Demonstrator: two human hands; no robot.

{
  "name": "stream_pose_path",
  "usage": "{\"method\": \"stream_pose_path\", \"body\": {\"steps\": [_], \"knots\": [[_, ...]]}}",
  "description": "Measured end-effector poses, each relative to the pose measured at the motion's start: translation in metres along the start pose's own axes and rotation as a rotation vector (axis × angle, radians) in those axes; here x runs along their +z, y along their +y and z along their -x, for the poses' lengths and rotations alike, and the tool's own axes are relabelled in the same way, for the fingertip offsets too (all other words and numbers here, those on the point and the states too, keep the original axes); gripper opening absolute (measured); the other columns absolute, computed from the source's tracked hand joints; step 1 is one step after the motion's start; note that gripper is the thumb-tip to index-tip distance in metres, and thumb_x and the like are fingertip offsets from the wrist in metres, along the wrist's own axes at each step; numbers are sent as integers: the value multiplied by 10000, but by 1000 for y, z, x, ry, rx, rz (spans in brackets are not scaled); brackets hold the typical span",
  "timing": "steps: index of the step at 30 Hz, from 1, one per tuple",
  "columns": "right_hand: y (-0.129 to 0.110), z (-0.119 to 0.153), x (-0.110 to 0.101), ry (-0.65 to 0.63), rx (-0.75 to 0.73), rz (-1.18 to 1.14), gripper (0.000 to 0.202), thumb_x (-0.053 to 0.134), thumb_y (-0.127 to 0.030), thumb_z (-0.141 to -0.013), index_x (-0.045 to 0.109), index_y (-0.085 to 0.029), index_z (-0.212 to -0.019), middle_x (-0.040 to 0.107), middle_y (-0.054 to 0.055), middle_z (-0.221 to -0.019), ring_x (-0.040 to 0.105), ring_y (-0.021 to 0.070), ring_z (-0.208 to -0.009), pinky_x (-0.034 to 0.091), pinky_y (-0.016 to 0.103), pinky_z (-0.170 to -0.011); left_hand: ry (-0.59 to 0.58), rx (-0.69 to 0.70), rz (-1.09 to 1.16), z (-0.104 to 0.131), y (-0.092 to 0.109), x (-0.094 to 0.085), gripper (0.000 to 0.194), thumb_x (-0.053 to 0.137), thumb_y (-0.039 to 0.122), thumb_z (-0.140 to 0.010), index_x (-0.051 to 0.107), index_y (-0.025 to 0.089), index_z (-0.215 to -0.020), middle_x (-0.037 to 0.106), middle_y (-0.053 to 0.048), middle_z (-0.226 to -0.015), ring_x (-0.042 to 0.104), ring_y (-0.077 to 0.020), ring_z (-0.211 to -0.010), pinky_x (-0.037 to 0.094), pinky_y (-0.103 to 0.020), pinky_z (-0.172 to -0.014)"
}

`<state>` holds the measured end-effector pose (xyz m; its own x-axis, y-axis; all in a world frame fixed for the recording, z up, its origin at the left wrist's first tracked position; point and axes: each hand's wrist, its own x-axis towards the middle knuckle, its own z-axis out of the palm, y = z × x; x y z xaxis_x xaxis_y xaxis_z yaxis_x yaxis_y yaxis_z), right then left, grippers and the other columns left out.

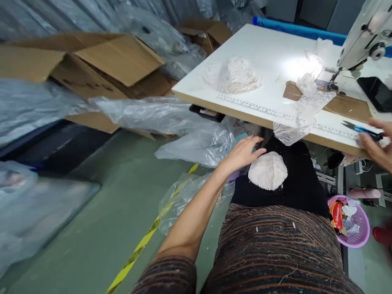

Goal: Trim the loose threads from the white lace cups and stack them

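A white lace-covered bra cup (268, 171) lies on my black-clad lap. Just to its upper left is my left hand (245, 152), its fingers stretched out and thumb apart, with nothing in it. Over the table's right front edge, my right hand (378, 143) has its thumb and fingers around the handles of a pair of blue-and-black thread snips (361, 129), whose blades point left. A strip of white lace (301, 112) runs from under the sewing machine's presser foot (332, 85) and hangs over the table's front edge.
More white lace cups (240, 75) sit on the white sewing table (269, 49), which has a printed ruler along its front. A black phone (376, 93) lies at right. Open cardboard boxes (119, 61) and plastic sheeting are at left. A pink basket (363, 232) with scraps stands on the floor.
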<state>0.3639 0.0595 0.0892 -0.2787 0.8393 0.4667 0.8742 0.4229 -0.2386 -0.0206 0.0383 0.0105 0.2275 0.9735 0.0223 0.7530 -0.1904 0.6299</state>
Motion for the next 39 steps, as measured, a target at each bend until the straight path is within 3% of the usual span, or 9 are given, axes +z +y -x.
{"method": "stream_pose_path", "body": {"steps": [5, 9, 15, 19, 23, 27, 31, 36, 39], "knots": [[0, -13, 19, 46, -43, 52, 413, 441, -535, -944, 693, -212, -895, 686, 152, -864, 637, 309, -863, 509, 473, -761, 66, 35, 554, -15, 7, 19, 725, 799, 476, -688, 546, 176, -1298, 591, -178, -1379, 584, -314, -1244, 486, -453, -1018], [-19, -5, 28, 205, 41, -48, 309, 463, -456, -944, 619, -210, -843, 679, 102, -812, 637, 235, -777, 515, 381, -708, 49, -55, 915, -25, 31, 35, 692, 859, 507, -591, 627, 141, -1131, 701, -166, -1191, 663, -289, -1102, 503, -435, -996], [-81, 23, 45, 241, 274, -796, 193, 552, -408, -899, 485, -229, -929, 687, 32, -825, 595, 125, -595, 503, 280, -589, 60, -199, 1062, -18, 56, 39, 407, 849, 496, -601, 699, 149, -751, 740, -62, -724, 692, -209, -718, 557, -385, -808], [-105, 37, 84, 176, 495, -1094, 216, 618, -393, -789, 510, -219, -856, 616, -25, -630, 489, 103, -520, 393, 234, -499, -207, -189, 1250, 13, 45, 36, 318, 827, 421, -599, 742, 161, -760, 759, -88, -745, 704, -247, -746, 553, -406, -806], [-127, 49, 127, -30, 634, -1239, 379, 622, -554, -768, 604, -176, -761, 593, -1, -560, 338, 74, -430, 277, 241, -431, -522, -159, 1351, 58, 28, 48, 304, 783, 445, -584, 758, 157, -681, 742, -108, -675, 694, -277, -702, 546, -411, -734], [-150, 59, 137, -327, 534, -1351, 567, 539, -727, -790, 593, -174, -672, 463, -38, -444, 328, 78, -396, 275, 249, -429, -502, -259, 1337, 83, 24, 63, 400, 829, 474, -577, 762, 177, -836, 750, -73, -707, 711, -288, -756, 558, -414, -775], [-159, 60, 124, -319, 515, -1340, 522, 613, -686, -758, 511, -192, -626, 412, -54, -501, 320, 75, -466, 285, 236, -455, -433, -352, 1125, 81, 27, 61, 503, 820, 493, -668, 710, 158, -1027, 760, -93, -871, 710, -248, -773, 553, -360, -723], [-154, 59, 114, -265, 484, -1133, 340, 624, -470, -784, 508, -190, -630, 399, -43, -587, 324, 86, -553, 299, 233, -507, -531, -223, 460, 74, 27, 23, 333, 707, 489, -780, 682, 182, -653, 682, -21, -613, 603, -175, -584, 432, -264, -539], [-151, 61, 112, -294, 409, -1085, 339, 528, -437, -858, 476, -193, -628, 376, -39, -587, 313, 88, -554, 283, 233, -501, -259, -178, 312, 61, 24, -1, 352, 685, 523, -784, 650, 198, -656, 627, 2, -585, 559, -164, -579, 428, -263, -563]]}}
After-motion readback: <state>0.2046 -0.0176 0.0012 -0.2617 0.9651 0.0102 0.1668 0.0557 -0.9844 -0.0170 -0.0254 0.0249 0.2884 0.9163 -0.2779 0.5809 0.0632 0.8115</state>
